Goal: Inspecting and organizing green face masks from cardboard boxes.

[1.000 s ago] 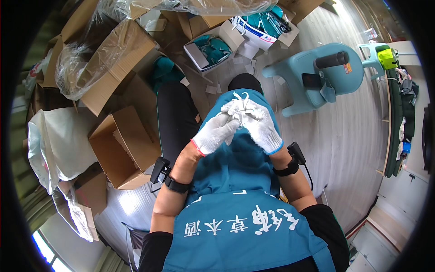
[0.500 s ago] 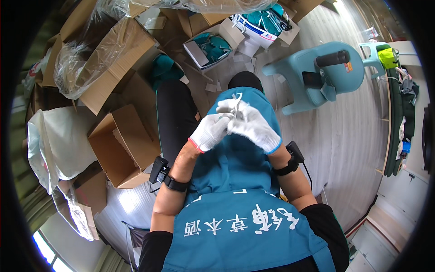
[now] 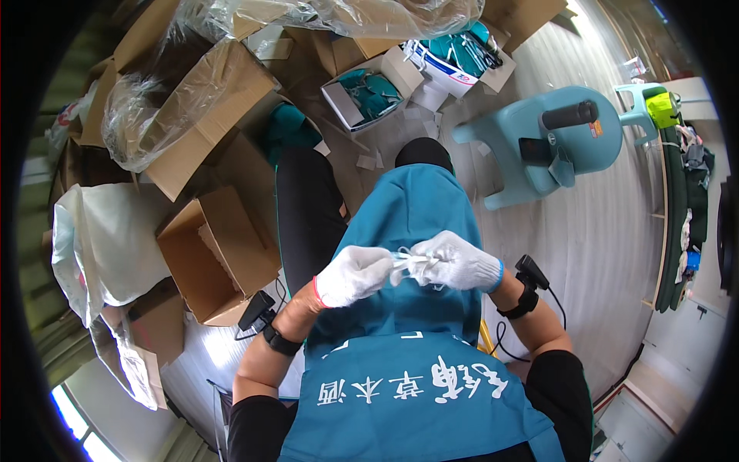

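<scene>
Both my hands wear white knitted gloves and meet over my lap, above a teal apron [image 3: 408,208]. My left hand [image 3: 350,273] and my right hand [image 3: 458,263] pinch the two ends of a small white, partly clear piece [image 3: 406,260] stretched between them. What exactly the piece is cannot be told; it looks like thin plastic or cord. A black band with a small device sits on each wrist.
An open empty cardboard box [image 3: 212,258] stands at my left. More boxes with teal items [image 3: 366,88] and clear plastic sheeting [image 3: 177,69] lie ahead. A light blue plastic stool [image 3: 539,142] holding a black roll stands at the right, a white sack [image 3: 96,239] at far left.
My hands have dropped from in front of my knees down toward my lap and drawn closer to my body. They now hold the white piece stretched sideways instead of bunched up.
</scene>
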